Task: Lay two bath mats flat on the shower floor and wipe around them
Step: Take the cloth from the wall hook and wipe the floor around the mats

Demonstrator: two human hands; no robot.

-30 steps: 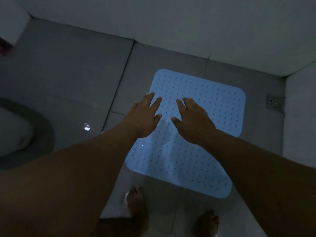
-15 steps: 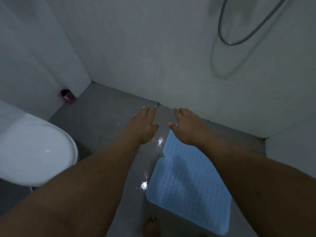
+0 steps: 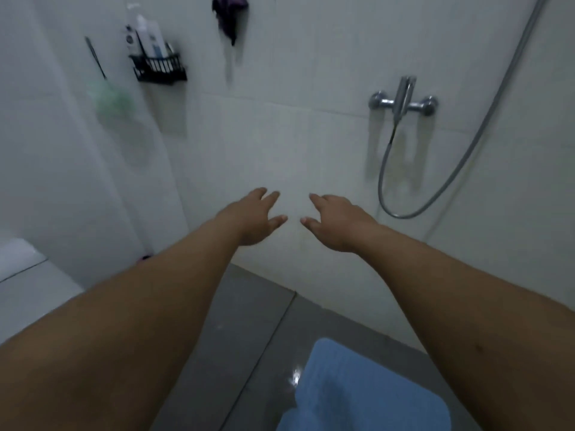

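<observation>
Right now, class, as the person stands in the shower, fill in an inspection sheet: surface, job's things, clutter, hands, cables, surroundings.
Surface: grey tiled floor, shiny, with a bright glint beside the mat.
Job's things: one blue bath mat lying on the floor at the lower edge; a second mat and a wiping cloth are not seen.
Clutter: nothing seen on the floor.
Hands: left hand and right hand both raised in front of the wall, fingers spread, holding nothing.
Cables: shower hose hanging in a loop from the mixer tap.
Surroundings: white tiled wall; black caddy with bottles; green sponge; purple cloth hanging; toilet at left.
</observation>
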